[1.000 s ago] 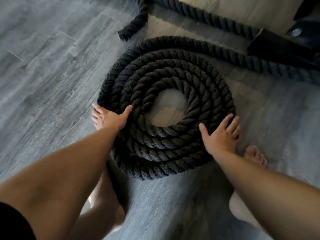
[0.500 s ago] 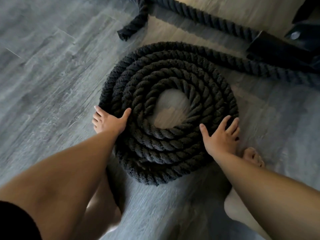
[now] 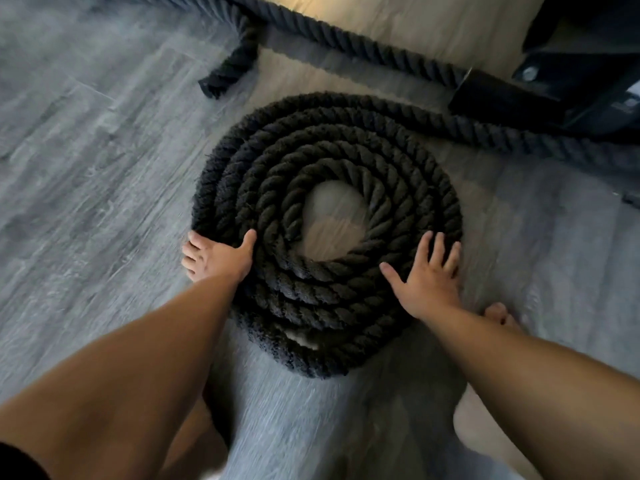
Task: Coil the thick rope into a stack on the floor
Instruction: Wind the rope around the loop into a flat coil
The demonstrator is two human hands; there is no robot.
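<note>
Grey wood-look plank flooring [image 3: 86, 174] runs under everything here, giving way to a paler, warmly lit strip beyond the coil. On it lies the thick black twisted rope [image 3: 346, 157], wound into a flat spiral of several rings with a second layer showing at the near edge, and a bare patch of floor in its open middle. From the far side of the spiral, away from both hands, the rope's free run leads off to the right and passes in front of a black piece of equipment [image 3: 561, 88]; another stretch of rope lies further off still, and a cut rope end [image 3: 221, 77] rests on the floor well beyond the left hand.

The left hand [image 3: 216, 259] presses against the outer ring on the coil's near-left side, thumb lying over the top of the rope, fingers spread on the floor outside it, not closed around anything. The right hand [image 3: 427, 275] lies flat and open, fingers splayed, on the near-right rings. Just outside that hand, a bare foot [image 3: 498, 315] stands on the floor.
</note>
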